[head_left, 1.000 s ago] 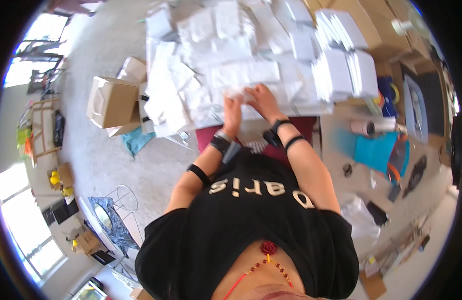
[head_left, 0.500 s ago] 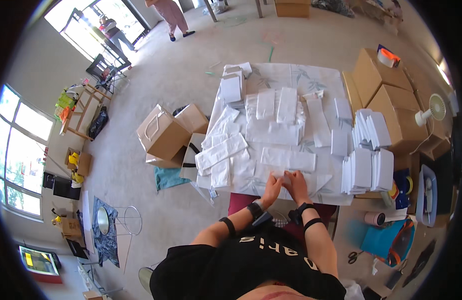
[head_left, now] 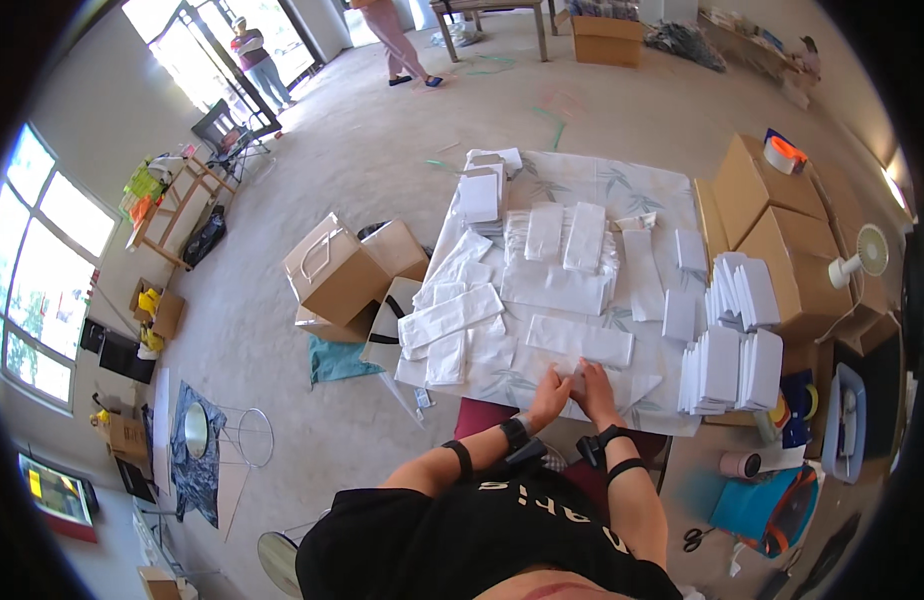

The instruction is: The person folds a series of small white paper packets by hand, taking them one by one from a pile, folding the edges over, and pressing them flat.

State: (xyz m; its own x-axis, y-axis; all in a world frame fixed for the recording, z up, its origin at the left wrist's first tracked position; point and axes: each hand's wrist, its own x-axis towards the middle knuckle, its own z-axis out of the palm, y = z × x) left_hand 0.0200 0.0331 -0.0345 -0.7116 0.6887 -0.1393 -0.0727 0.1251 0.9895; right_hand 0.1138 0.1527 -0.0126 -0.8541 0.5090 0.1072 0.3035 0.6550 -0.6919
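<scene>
At the near edge of the table, my left hand (head_left: 550,396) and my right hand (head_left: 595,391) are close together with fingers pinched. A small pale, thin piece seems to show between the fingertips; its kind is too small to tell. Just beyond my hands lies a flat white folded packet (head_left: 580,341). Left of it, long white packets (head_left: 450,316) overlap in a loose heap. Farther back, more white packets (head_left: 562,262) are layered in a pile. To the right, a small white triangular piece (head_left: 644,387) rests on the patterned tablecloth (head_left: 622,405).
Stacks of white folded cards (head_left: 712,368) line the table's right side, beside cardboard boxes (head_left: 782,250) and a small fan (head_left: 862,255). Another white stack (head_left: 480,195) stands far left. Boxes (head_left: 332,265) sit on the floor at left. Two people stand in the background.
The whole view has shifted, so the table sits slightly lower in the picture. My hands stay together at the table edge, fingers still pinched. A person in the background has moved to the right.
</scene>
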